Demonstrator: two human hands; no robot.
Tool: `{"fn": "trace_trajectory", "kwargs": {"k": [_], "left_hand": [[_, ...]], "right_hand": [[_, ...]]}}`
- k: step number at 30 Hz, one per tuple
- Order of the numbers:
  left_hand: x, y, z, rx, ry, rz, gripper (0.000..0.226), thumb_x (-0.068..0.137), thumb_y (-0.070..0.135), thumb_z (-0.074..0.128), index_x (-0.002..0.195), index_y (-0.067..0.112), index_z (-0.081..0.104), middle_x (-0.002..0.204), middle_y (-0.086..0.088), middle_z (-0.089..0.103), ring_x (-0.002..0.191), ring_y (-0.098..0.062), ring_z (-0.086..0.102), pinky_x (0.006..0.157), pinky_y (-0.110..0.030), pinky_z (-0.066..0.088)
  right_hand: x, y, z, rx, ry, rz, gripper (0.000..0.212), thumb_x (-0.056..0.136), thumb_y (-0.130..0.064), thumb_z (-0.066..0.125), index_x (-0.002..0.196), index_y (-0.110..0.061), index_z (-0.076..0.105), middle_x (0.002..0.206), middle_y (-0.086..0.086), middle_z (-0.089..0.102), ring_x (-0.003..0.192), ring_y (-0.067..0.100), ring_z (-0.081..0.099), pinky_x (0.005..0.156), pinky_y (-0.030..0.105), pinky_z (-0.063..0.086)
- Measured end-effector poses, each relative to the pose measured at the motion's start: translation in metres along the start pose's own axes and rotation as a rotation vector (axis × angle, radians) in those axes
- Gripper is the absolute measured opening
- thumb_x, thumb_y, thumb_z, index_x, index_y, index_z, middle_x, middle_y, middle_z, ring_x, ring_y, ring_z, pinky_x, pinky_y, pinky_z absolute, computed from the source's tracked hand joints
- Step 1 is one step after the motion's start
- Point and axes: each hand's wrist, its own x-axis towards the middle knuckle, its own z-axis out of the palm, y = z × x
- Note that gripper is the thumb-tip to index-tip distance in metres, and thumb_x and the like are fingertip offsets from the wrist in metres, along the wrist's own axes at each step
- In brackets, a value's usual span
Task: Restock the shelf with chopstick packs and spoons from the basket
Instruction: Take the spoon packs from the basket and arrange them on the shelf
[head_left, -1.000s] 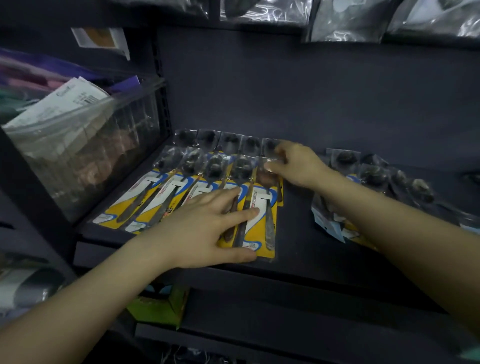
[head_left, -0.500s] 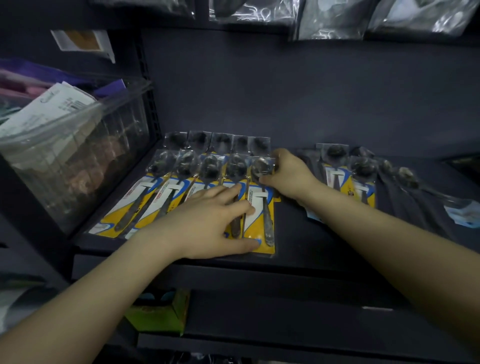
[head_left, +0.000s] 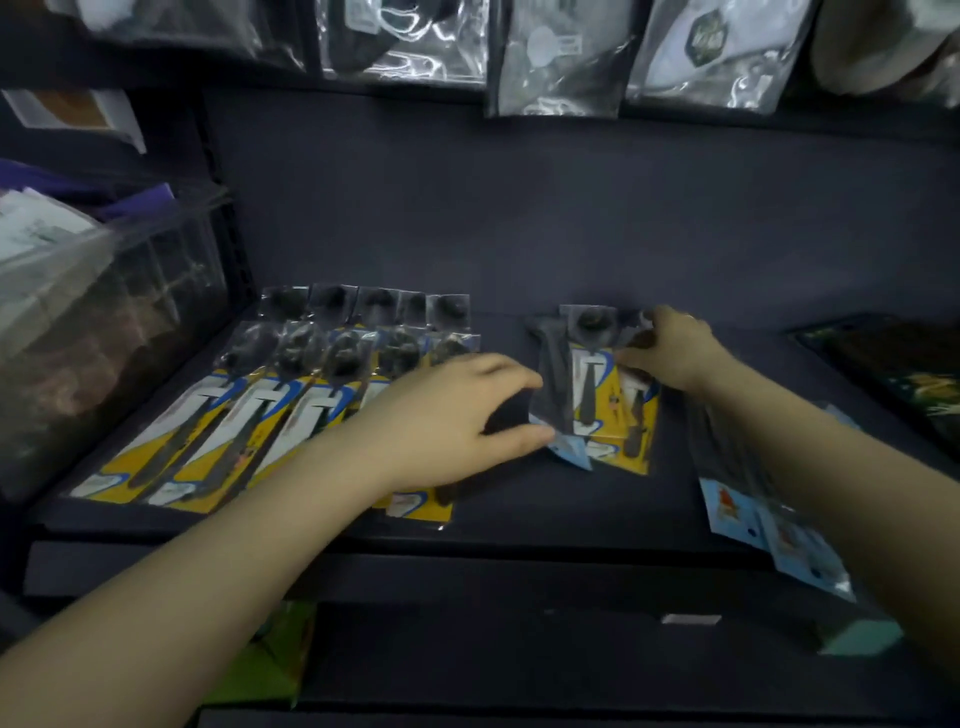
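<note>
— So, what sits at the far left of the frame?

— A clear plastic bin (head_left: 104, 322) with papers in it, on the neighbouring shelf. Just right of it, on the dark shelf (head_left: 519, 499), lies my row of spoon packs (head_left: 234, 421), yellow and blue cards side by side, bowls toward the back wall.

— And your left hand (head_left: 447, 421)?

— It reaches over the right end of that row toward the middle of the frame. The grip is released: fingers spread and relaxed, thumb and fingertips at the lower left edge of a small stack of spoon packs (head_left: 597, 395) lying apart from the row.

— The right hand (head_left: 670, 353)?

— Centre right, it's grasping the top end of that same stack, fingers curled over the clear bowl part.

— Anything further right?

— More packs with pale blue cards (head_left: 769, 525) under my right forearm, partly hidden and blurred. Along the top of the frame hang clear bagged goods (head_left: 561, 57).
</note>
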Motion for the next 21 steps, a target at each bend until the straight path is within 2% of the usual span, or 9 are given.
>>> {"fn": "trace_trajectory", "kwargs": {"k": [2,5,7,8,10,11,14,16,21], "left_hand": [[0.015,0.012,0.003,-0.024,-0.033,-0.053,0.063,0.084,0.062,0.034,0.137,0.029,0.032,0.145,0.010,0.037,0.123,-0.015,0.044,0.099,-0.038,0.041],[0.038,0.022,0.009,-0.080,-0.102,-0.145,0.065,0.086,0.061,0.033,0.140,0.025,0.030,0.148,0.003,0.035,0.130,-0.018,0.039,0.104,-0.035,0.036],[0.053,0.024,0.013,-0.110,-0.151,-0.177,0.065,0.087,0.059,0.034,0.141,0.022,0.030,0.149,-0.001,0.034,0.132,-0.019,0.036,0.104,-0.031,0.032],[0.060,0.025,0.016,-0.121,-0.164,-0.192,0.065,0.088,0.058,0.035,0.141,0.021,0.029,0.149,-0.002,0.033,0.133,-0.020,0.035,0.105,-0.030,0.031],[0.071,0.027,0.023,-0.139,-0.173,-0.226,0.069,0.087,0.057,0.038,0.143,0.020,0.025,0.152,-0.004,0.028,0.136,-0.020,0.031,0.107,-0.029,0.028],[0.077,0.029,0.028,-0.151,-0.178,-0.241,0.072,0.087,0.057,0.040,0.144,0.019,0.022,0.153,-0.005,0.024,0.138,-0.020,0.028,0.109,-0.028,0.026],[0.089,0.040,0.043,-0.176,-0.193,-0.281,0.080,0.083,0.060,0.044,0.146,0.021,0.014,0.157,-0.007,0.009,0.143,-0.021,0.015,0.115,-0.030,0.019],[0.095,0.047,0.053,-0.194,-0.186,-0.284,0.079,0.082,0.060,0.047,0.146,0.031,0.012,0.157,-0.008,0.002,0.144,-0.023,0.008,0.115,-0.033,0.017],[0.110,0.067,0.068,-0.186,-0.160,-0.268,0.066,0.083,0.058,0.047,0.142,0.040,0.021,0.156,-0.009,0.003,0.144,-0.024,0.005,0.116,-0.036,0.018]], "right_hand": [[0.007,0.005,-0.002,-0.031,-0.053,0.054,0.066,0.078,-0.042,0.067,0.131,-0.007,0.045,0.136,0.020,0.049,0.129,0.037,0.041,0.107,0.041,0.030],[0.020,0.019,0.000,0.108,-0.043,0.059,0.033,0.077,-0.023,0.068,0.106,-0.011,0.058,0.115,0.017,0.059,0.119,0.037,0.052,0.098,0.042,0.042],[0.025,0.028,-0.003,0.340,-0.045,0.072,0.009,0.077,-0.009,0.067,0.077,-0.011,0.058,0.083,0.009,0.062,0.093,0.025,0.066,0.078,0.034,0.052],[0.027,0.032,-0.006,0.475,-0.066,0.085,0.015,0.079,-0.004,0.066,0.069,-0.012,0.058,0.066,0.001,0.063,0.071,0.012,0.066,0.064,0.025,0.051],[0.029,0.035,-0.017,0.731,-0.101,0.100,0.013,0.079,0.001,0.067,0.069,-0.007,0.063,0.041,-0.007,0.059,0.035,-0.001,0.051,0.039,0.013,0.041],[0.030,0.037,-0.024,0.788,-0.102,0.102,0.009,0.079,-0.001,0.068,0.072,-0.004,0.064,0.040,-0.001,0.056,0.028,-0.001,0.045,0.032,0.011,0.035],[0.039,0.048,-0.039,0.747,-0.054,0.042,0.013,0.081,-0.010,0.067,0.071,-0.003,0.064,0.062,0.013,0.054,0.047,0.015,0.051,0.044,0.020,0.039],[0.046,0.056,-0.044,0.701,0.037,-0.018,0.023,0.082,-0.011,0.066,0.060,-0.012,0.060,0.063,0.008,0.056,0.060,0.016,0.049,0.057,0.027,0.041],[0.051,0.065,-0.074,0.938,0.185,-0.113,0.025,0.089,-0.009,0.055,0.066,-0.018,0.056,0.067,-0.002,0.055,0.060,0.006,0.048,0.055,0.016,0.043]]}}
